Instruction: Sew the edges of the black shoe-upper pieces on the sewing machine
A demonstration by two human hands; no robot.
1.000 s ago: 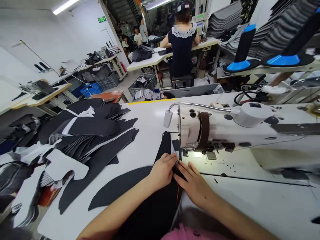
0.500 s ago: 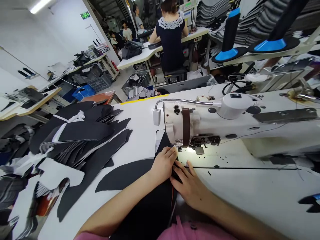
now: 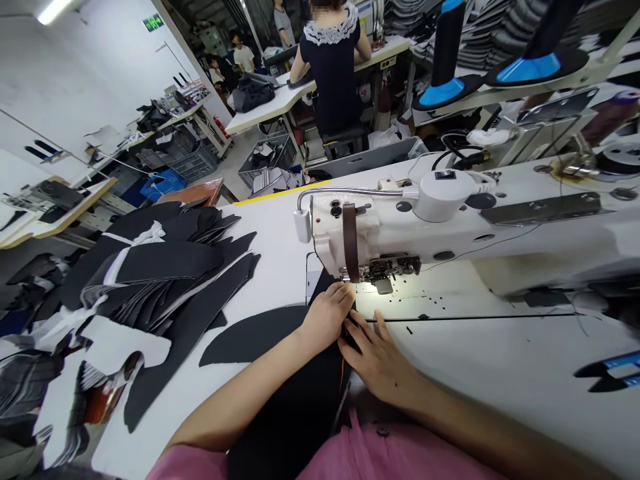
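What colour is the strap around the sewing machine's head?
The strap is dark brown, seen best in the head view, the only one.

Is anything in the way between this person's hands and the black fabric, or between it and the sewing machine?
Nothing visible: the left hand and right hand both touch the black fabric, whose far end reaches the sewing machine's head. The left fingers partly hide that spot.

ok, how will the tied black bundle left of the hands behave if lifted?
The bundle probably sags: its layers already curve. Lower layers would likely slip or splay, since they fan out past the white tie. Likely much heavier than the single curved piece, given its many layers.
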